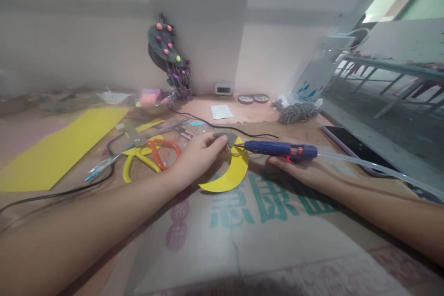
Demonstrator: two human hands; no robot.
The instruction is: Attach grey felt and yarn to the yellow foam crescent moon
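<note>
My left hand is closed, thumb and fingers pinching a grey felt-like piece at the upper end of a yellow crescent. Whether the two are joined is hard to see. In my right hand is a blue hot glue gun, lying level with its nozzle pointing left. The nozzle tip touches or nearly touches the crescent's upper end. A long clear glue stick runs out of the gun's back to the right. A small red light glows under the gun's body.
Left of my hand lie orange-handled scissors, yellow-handled pliers and a yellow sheet. Behind stand a grey crescent ornament with pompoms and a small digital display. Grey yarn and a phone are at right.
</note>
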